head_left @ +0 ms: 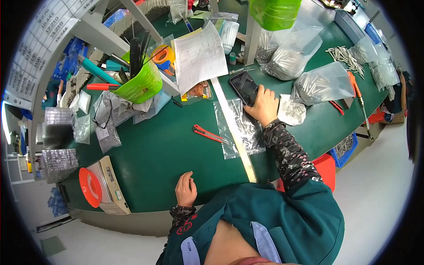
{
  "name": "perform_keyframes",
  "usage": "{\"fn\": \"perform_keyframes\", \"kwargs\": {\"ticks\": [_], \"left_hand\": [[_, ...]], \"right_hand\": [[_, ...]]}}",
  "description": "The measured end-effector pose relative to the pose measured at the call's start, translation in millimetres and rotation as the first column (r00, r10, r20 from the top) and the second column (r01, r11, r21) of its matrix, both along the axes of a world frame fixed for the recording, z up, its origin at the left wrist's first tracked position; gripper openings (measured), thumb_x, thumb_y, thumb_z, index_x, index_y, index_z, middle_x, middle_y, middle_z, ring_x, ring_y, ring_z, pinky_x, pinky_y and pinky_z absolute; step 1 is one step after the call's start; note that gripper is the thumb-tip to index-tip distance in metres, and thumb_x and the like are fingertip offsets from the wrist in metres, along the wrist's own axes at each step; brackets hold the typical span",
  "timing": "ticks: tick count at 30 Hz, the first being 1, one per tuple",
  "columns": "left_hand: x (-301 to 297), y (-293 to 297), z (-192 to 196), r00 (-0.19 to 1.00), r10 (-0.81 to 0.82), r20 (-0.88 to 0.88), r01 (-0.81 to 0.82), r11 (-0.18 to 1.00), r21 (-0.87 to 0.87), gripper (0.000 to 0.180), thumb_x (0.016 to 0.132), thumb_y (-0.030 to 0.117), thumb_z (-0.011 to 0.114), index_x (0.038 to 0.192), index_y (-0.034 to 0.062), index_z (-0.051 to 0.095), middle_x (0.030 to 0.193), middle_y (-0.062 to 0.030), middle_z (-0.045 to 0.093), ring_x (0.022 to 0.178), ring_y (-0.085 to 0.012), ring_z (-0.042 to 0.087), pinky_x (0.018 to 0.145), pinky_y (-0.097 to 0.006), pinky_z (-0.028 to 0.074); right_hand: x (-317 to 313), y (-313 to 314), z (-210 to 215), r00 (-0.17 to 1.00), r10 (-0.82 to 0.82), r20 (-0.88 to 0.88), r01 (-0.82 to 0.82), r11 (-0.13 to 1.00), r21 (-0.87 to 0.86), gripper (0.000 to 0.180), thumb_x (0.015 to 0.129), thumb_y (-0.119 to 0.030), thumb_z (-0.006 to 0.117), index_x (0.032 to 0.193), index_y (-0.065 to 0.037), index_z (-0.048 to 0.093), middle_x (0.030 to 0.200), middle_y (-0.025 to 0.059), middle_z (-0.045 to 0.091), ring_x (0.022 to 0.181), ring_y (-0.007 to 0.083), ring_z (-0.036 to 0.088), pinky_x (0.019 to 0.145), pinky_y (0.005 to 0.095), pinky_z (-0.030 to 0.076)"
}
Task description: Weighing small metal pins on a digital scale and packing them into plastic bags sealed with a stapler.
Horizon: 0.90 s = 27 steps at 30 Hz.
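My right hand (265, 107) reaches over the table and grips the lower right part of a black smartphone (244, 86), thumb at its bottom end and fingers along its side. The phone's screen faces up and looks dark. Close to the table's near edge rests my left hand (186, 189), loosely curled with nothing in it. Between the hands lie a red utility knife (209, 134) and a long pale ruler-like strip (237, 134). The strip crosses a clear plastic bag (253, 128). A crumpled white packet (292, 110) sits just right of my right hand.
At left stands a weighing scale (112, 187) with an orange-red dish (90, 187). A green tool holder (142, 84) and printed sheets (200, 57) are farther back. Bags of metal pins (318, 84), loose pins (346, 58) and orange-handled pliers (354, 85) occupy the right.
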State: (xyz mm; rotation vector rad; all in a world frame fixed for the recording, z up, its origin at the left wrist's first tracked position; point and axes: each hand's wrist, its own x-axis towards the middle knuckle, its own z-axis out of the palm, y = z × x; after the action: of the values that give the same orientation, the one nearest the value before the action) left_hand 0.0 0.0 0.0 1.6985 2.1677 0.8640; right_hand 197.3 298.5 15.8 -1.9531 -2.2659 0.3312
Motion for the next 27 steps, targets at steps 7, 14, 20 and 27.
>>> {"fn": "perform_keyframes", "kwargs": {"ticks": [7, 14, 20, 27], "left_hand": [[1.2, -17.2, -8.2, 0.998, 0.063, 0.019, -0.064, 0.998, 0.017, 0.028, 0.073, -0.008, 0.048, 0.100, -0.0006, 0.051, 0.093, -0.0153, 0.056, 0.069, -0.0245, 0.058, 0.062, -0.031, 0.048], [-0.1, -15.3, -9.1, 0.996, 0.086, 0.022, -0.086, 0.996, 0.011, 0.028, 0.073, -0.009, 0.047, 0.099, -0.0010, 0.052, 0.092, -0.0156, 0.056, 0.069, -0.0247, 0.058, 0.063, -0.031, 0.048], [-0.5, -29.2, -8.9, 0.986, 0.167, 0.002, -0.167, 0.986, -0.002, 0.028, 0.073, -0.009, 0.047, 0.100, -0.0013, 0.051, 0.094, -0.0153, 0.055, 0.070, -0.0237, 0.058, 0.064, -0.030, 0.048], [5.9, -32.3, -12.4, 0.976, 0.208, 0.065, -0.199, 0.972, -0.123, 0.025, 0.076, -0.002, 0.049, 0.101, 0.0014, 0.052, 0.095, -0.0146, 0.056, 0.080, -0.0283, 0.057, 0.068, -0.035, 0.047]], "right_hand": [[43.3, 14.6, 27.9, 0.473, -0.477, -0.741, -0.372, 0.654, -0.659, 0.057, 0.070, -0.034, 0.065, 0.111, 0.000, 0.046, 0.088, 0.0023, 0.053, 0.080, 0.0121, 0.050, 0.068, 0.0224, 0.039], [-54.7, 16.6, 64.4, 0.372, -0.105, -0.922, -0.494, 0.819, -0.292, 0.077, 0.064, -0.033, 0.071, 0.117, 0.010, 0.036, 0.079, 0.0075, 0.054, 0.073, 0.0132, 0.053, 0.066, 0.0242, 0.042], [-136.0, 71.8, 8.3, 0.881, 0.029, -0.472, -0.011, 0.999, 0.042, 0.067, 0.049, -0.044, 0.069, 0.095, 0.003, 0.052, 0.088, 0.0190, 0.057, 0.089, 0.0338, 0.053, 0.076, 0.0410, 0.044], [-151.2, 71.1, -0.5, 0.978, -0.016, -0.210, 0.031, 0.997, 0.069, 0.072, 0.051, -0.049, 0.071, 0.101, -0.002, 0.049, 0.100, 0.0156, 0.052, 0.099, 0.0283, 0.047, 0.079, 0.0420, 0.038]]}}
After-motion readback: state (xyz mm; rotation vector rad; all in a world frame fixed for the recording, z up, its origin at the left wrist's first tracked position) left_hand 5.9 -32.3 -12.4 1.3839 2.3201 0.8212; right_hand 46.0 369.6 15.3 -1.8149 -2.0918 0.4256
